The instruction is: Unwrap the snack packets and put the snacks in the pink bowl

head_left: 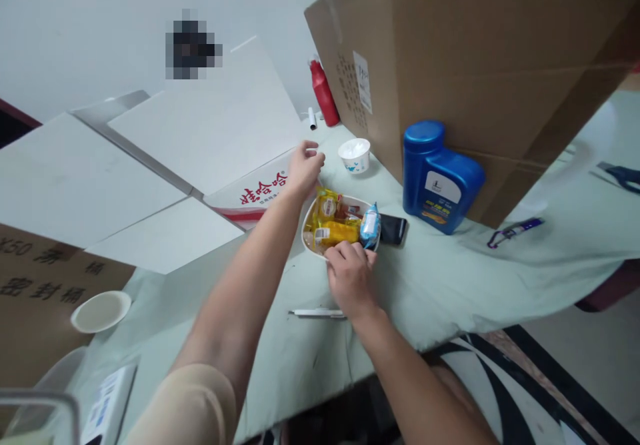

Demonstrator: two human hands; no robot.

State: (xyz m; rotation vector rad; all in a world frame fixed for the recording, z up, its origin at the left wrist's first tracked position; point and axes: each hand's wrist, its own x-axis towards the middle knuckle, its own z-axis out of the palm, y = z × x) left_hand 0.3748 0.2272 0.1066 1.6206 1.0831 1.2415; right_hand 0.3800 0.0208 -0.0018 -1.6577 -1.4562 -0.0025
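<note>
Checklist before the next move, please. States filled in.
1. Right hand at bowl: ok, fingers at the near rim; firmness of grip cannot tell.
2. Left hand empty: cannot tell, fingers curled beyond the bowl's far left.
3. Bowl upright, snacks inside: ok.
4. White tool well away from right arm: not ok, it lies right by the wrist.
5. Phone well apart from bowl: not ok, close beside it; contact unclear.
6. Blue bottle upright: ok.
</note>
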